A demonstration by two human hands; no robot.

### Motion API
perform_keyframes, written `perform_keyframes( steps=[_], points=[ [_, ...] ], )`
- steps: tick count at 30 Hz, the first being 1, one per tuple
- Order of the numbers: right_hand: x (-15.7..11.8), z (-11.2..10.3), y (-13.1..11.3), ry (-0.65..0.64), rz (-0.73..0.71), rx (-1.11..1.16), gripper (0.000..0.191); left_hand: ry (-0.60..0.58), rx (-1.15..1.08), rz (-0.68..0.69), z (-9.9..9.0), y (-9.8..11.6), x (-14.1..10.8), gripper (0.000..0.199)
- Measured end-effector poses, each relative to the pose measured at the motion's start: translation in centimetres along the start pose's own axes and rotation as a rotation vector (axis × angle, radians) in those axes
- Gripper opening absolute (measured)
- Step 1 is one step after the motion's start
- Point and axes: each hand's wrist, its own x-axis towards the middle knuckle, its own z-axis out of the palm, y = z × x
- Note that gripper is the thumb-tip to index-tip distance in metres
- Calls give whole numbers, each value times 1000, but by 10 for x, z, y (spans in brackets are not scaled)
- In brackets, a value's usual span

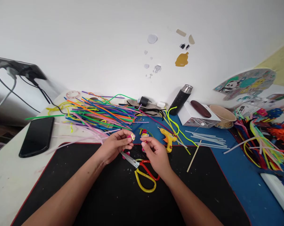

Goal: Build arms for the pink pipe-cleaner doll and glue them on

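Note:
Over the front of the black mat, my left hand (112, 145) pinches a small cream-and-pink curled pipe-cleaner piece (132, 137) between thumb and fingertips. Facing it, the fingers of my right hand (157, 153) are drawn together at a red, yellow and pink fuzzy piece (144, 134), partly covered by them. Below both hands lie scissors (145, 185) with one yellow and one red handle, blades pointing up and left. Another pink fuzzy bit (126, 154) is beside the blades. A yellow hot glue gun (168, 139) rests just beyond my right hand.
Many coloured pipe cleaners (101, 114) are heaped behind my left hand. A phone (37, 136) lies at left. Glue sticks (207, 139), a wooden stick (194, 156), a black flask (181, 99), a white box (191, 117) and a bowl (223, 114) are at right.

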Motion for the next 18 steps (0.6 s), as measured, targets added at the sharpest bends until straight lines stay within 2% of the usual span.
perform_keyframes(
  steps=[4, 8, 13, 18],
  points=[
    [-11, -20, -1, -12, 57, -93, 27, 28, 1, 2, 0, 2, 1, 38],
    [-28, -32, -2, -160, 94, -334, 26, 43, -4, 21, -2, 3, 2, 37],
    [-39, -38, -5, -349, 130, -669, 31, 76, -20, 48, -7, 4, 5, 37],
    [-34, -38, -7, -414, 142, -833, 19, 92, -32, 59, -9, 5, 6, 36]
  ],
)
